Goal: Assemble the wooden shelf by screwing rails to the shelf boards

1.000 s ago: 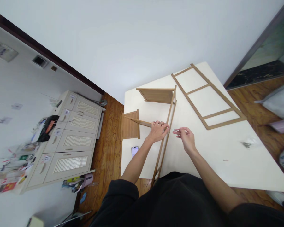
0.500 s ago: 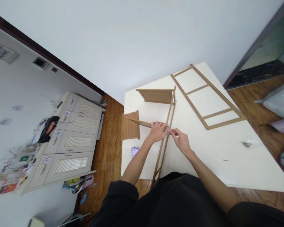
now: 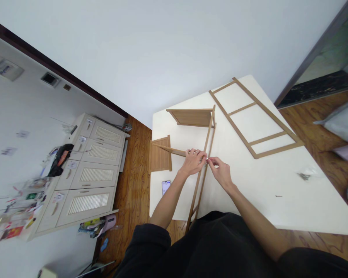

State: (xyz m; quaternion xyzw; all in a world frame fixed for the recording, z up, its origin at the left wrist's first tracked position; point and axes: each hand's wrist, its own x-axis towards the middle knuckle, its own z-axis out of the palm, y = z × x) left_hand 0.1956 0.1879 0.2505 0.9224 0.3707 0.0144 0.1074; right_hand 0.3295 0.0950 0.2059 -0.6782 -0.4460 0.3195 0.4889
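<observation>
An upright wooden ladder-like frame (image 3: 196, 189) stands on edge across the white table (image 3: 237, 193). My left hand (image 3: 193, 162) is closed round the end of a wooden slat-like piece (image 3: 175, 151) where it meets this frame. On the frame's other side, my right hand (image 3: 221, 173) pinches something small and pale at the same joint, its fingertips almost touching the left ones. The small thing is mostly hidden. A wooden panel (image 3: 194, 117) joins the frame's far end. Another slatted wooden panel (image 3: 160, 156) shows at the table's left edge.
A second wooden frame (image 3: 252, 148) lies flat at the right. Beyond my right arm are a loose screw (image 3: 278, 196) and a clear bag of small hardware (image 3: 304, 176). A phone (image 3: 166, 186) lies by my left forearm. A white cabinet (image 3: 89, 166) stands to the left.
My right fingertips have shifted slightly up and closer to the left ones at the joint. The frame and panels stay in place; the whole view has moved slightly.
</observation>
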